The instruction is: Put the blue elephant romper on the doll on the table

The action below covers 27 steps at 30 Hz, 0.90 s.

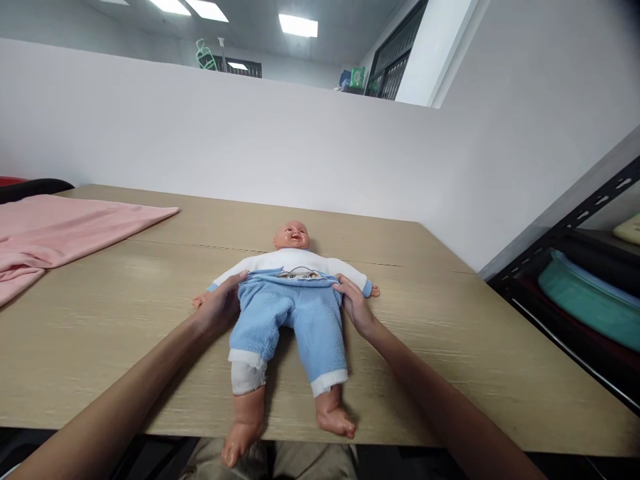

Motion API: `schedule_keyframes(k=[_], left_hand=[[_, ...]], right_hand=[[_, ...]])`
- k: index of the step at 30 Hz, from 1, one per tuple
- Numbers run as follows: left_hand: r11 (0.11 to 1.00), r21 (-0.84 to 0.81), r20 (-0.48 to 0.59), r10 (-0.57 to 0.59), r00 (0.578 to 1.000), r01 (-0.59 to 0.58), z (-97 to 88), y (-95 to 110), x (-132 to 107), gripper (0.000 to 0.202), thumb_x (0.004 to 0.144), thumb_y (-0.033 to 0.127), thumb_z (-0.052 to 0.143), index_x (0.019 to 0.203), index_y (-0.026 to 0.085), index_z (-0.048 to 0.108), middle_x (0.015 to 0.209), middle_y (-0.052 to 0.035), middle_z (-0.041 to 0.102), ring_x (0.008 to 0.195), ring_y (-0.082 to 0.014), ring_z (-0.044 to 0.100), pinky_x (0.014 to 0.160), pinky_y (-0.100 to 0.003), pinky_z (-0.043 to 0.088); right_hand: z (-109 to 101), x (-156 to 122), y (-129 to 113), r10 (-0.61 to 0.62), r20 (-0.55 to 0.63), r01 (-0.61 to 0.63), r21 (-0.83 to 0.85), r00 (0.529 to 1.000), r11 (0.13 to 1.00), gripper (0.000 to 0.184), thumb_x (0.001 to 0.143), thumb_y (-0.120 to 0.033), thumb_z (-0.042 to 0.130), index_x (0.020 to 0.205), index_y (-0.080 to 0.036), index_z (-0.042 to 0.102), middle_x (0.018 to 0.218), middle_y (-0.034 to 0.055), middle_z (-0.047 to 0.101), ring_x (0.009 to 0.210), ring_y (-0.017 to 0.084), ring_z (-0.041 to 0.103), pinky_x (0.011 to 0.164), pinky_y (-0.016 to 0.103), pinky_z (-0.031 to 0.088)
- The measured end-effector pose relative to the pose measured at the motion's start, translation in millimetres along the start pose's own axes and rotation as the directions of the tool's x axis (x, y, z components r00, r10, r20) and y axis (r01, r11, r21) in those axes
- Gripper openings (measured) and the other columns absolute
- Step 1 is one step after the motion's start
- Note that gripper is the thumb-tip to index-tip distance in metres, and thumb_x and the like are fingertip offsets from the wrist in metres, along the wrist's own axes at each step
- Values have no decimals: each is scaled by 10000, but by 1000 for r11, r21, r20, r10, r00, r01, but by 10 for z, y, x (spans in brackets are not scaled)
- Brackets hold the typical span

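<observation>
A baby doll lies on its back on the wooden table, head away from me. It wears a white top and light blue fleece trousers. My left hand grips the trousers' waistband at the doll's right hip. My right hand pinches the waistband at the other hip. The doll's feet reach the table's near edge, and one foot hangs over it.
A pink cloth lies on the table's far left. A white partition wall stands behind the table. A black metal shelf with a teal basin stands at the right.
</observation>
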<state>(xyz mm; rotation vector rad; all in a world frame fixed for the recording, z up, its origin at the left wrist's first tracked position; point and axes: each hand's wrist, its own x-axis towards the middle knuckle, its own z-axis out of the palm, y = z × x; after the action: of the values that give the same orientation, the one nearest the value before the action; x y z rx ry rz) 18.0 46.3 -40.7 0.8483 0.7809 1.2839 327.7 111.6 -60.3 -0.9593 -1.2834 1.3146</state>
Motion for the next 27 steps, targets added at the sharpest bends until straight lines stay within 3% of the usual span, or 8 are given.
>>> schedule_keyframes(k=[3, 5, 8, 11, 17, 22, 25, 27], left_hand=[[997, 74, 32, -9, 999, 7, 9, 114, 22, 448, 889, 481, 861, 1207, 179, 769, 1136, -117, 829, 1090, -330, 757, 971, -393, 563], [988, 152, 0, 30, 1000, -30, 20, 193, 89, 409, 870, 508, 891, 1096, 193, 760, 1026, -75, 803, 938, -254, 741, 838, -322, 569], [964, 255, -26, 91, 995, -82, 30, 291, 268, 473, 847, 623, 870, 865, 207, 646, 686, 51, 544, 561, -115, 473, 520, -235, 396], [938, 331, 8, 111, 994, -108, 13, 340, 454, 544, 803, 684, 863, 814, 211, 595, 625, 102, 317, 512, -95, 252, 463, -228, 232], [861, 491, 66, 115, 991, -133, -53, 334, 514, 413, 852, 560, 871, 792, 198, 681, 773, 16, 556, 717, -163, 466, 633, -252, 407], [788, 589, 242, 40, 969, -180, -88, 397, 477, 284, 892, 499, 830, 889, 221, 770, 987, -55, 681, 985, -270, 597, 853, -323, 499], [823, 549, 342, -60, 938, -147, -113, 426, 524, 275, 881, 480, 840, 903, 213, 777, 972, -74, 689, 948, -277, 615, 860, -344, 502], [873, 484, 326, -109, 939, -67, -130, 397, 564, 288, 861, 473, 864, 940, 207, 787, 957, -79, 696, 910, -271, 623, 843, -352, 510]], right_hand=[[31, -14, -104, -14, 71, 14, 1, 997, 1000, 302, 757, -524, 812, 871, -262, 716, 1002, 16, 751, 1103, 281, 663, 1052, 387, 496], [70, 24, -199, -19, 104, 20, -11, 994, 1000, 323, 766, -542, 833, 900, -262, 743, 999, 16, 766, 1106, 280, 669, 1072, 383, 488], [143, 172, -324, -1, 151, 8, -43, 989, 999, 381, 744, -582, 886, 894, -247, 783, 954, 31, 794, 1074, 290, 692, 1062, 404, 503], [215, 358, -344, 18, 145, -9, -60, 989, 998, 477, 719, -644, 904, 959, -245, 803, 998, 38, 816, 1052, 283, 709, 1027, 412, 528], [272, 409, -101, -9, 33, 11, -64, 999, 998, 611, 706, -783, 852, 1017, -263, 777, 1160, 43, 820, 1242, 315, 667, 1190, 444, 449], [262, 232, -111, 41, 127, -38, -20, 991, 999, 531, 797, -668, 858, 1119, -248, 816, 1306, 58, 808, 1322, 327, 665, 1227, 456, 454], [278, 204, -135, 103, 151, -114, 64, 983, 991, 560, 809, -646, 862, 1219, -274, 777, 1337, 45, 796, 1303, 321, 687, 1149, 445, 533], [290, 227, -105, 112, 86, -118, 76, 990, 990, 555, 831, -662, 841, 1229, -289, 738, 1301, 35, 795, 1261, 300, 699, 1108, 421, 553]])
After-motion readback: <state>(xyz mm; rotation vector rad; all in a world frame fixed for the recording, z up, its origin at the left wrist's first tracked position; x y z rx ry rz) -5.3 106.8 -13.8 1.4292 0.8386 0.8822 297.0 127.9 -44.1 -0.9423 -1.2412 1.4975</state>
